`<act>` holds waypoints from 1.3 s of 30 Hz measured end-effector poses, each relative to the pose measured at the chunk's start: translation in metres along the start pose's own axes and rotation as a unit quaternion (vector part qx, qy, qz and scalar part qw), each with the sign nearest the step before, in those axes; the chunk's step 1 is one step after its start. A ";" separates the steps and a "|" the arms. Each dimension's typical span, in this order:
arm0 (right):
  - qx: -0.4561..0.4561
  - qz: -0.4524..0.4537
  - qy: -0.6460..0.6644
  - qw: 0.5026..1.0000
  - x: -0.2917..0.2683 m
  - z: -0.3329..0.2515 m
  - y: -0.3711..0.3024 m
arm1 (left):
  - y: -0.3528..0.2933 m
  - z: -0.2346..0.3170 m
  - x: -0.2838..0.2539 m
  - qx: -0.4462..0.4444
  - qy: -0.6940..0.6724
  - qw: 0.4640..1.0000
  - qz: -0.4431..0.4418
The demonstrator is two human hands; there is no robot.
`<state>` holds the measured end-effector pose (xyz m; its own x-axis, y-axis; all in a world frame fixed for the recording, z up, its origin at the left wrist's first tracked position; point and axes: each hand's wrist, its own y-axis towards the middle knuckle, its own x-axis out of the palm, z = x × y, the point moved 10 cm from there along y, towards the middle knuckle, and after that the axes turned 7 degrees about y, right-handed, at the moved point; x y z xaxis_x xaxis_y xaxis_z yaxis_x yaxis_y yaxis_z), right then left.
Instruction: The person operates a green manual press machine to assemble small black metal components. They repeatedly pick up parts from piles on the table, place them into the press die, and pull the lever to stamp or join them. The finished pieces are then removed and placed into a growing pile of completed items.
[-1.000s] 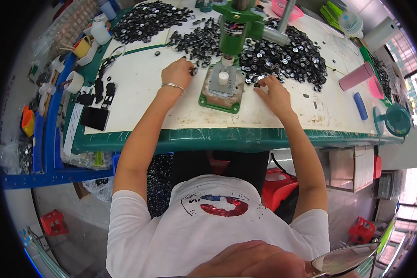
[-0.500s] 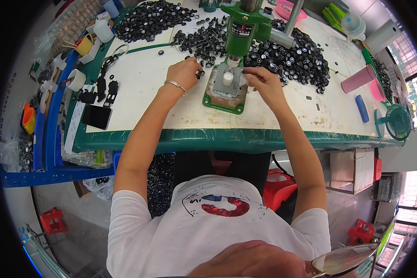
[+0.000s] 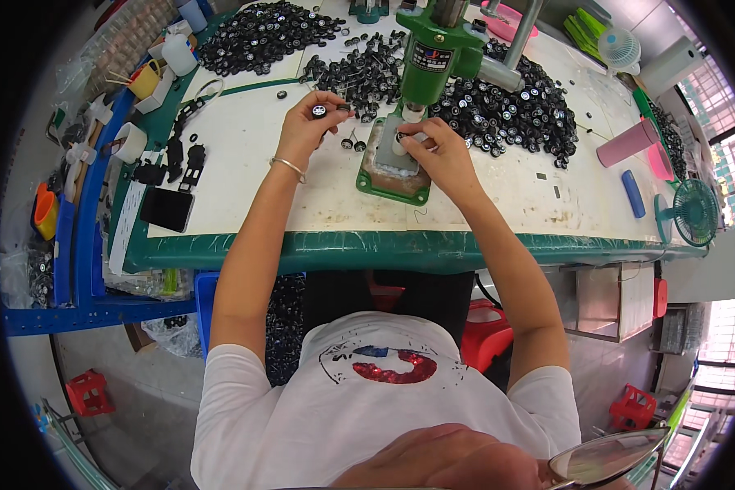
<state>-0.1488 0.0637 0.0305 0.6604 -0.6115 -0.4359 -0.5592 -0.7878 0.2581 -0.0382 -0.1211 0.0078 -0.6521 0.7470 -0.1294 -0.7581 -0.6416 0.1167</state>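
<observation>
My left hand (image 3: 302,131) is closed round a small black toy wheel (image 3: 319,111) with a silver hub; another dark wheel shows at its fingertips. Over the base of the green hand press (image 3: 427,61), my right hand (image 3: 444,157) pinches a small black wheel (image 3: 401,137) at the top of the white post (image 3: 398,149). The press ram (image 3: 414,111) is just above those fingers. Two black wheels (image 3: 348,144) with thin metal axles lie on the table between my left hand and the press base (image 3: 392,189).
Heaps of black wheels (image 3: 506,114) lie right of the press, with wheels on axles (image 3: 355,77) behind my left hand and another heap (image 3: 261,37) far left. A phone (image 3: 167,209), black parts (image 3: 193,167), a pink cylinder (image 3: 627,144) and a green fan (image 3: 696,212) stand around.
My right hand has moved left from beside the press plate to the white post, bringing a wheel. My left hand has drawn slightly left, and two wheels with axles now show on the table.
</observation>
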 end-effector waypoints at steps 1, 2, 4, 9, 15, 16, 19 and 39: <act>0.006 -0.005 0.015 1.000 0.001 0.003 0.002 | -0.003 -0.002 0.000 -0.011 -0.044 0.999 -0.010; 0.013 -0.009 0.028 0.999 0.001 0.006 0.003 | -0.007 -0.002 0.003 -0.022 -0.090 0.996 -0.021; 0.016 -0.008 0.050 0.999 0.001 0.011 0.003 | -0.017 0.001 0.012 -0.035 -0.131 0.990 -0.041; 0.061 0.032 0.165 0.984 -0.022 0.026 -0.004 | -0.030 0.002 0.029 -0.068 -0.151 0.985 -0.057; 0.075 0.080 0.179 0.978 -0.069 0.032 -0.012 | -0.041 0.015 0.054 -0.104 -0.240 0.951 -0.163; 0.075 0.091 0.184 0.976 -0.077 0.034 -0.013 | -0.041 0.015 0.058 -0.108 -0.241 0.949 -0.175; 0.074 0.122 0.184 0.973 -0.102 0.033 -0.014 | -0.040 0.012 0.064 -0.126 -0.256 0.937 -0.198; -0.088 0.163 0.254 0.949 -0.218 -0.100 0.091 | -0.027 0.030 0.066 -0.087 -0.052 0.990 -0.099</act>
<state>-0.2934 0.1185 0.2355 0.6486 -0.7460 0.1513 -0.7120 -0.5243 0.4672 -0.0604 -0.0495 0.0259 -0.4927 0.8697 -0.0287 -0.8666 -0.4935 -0.0739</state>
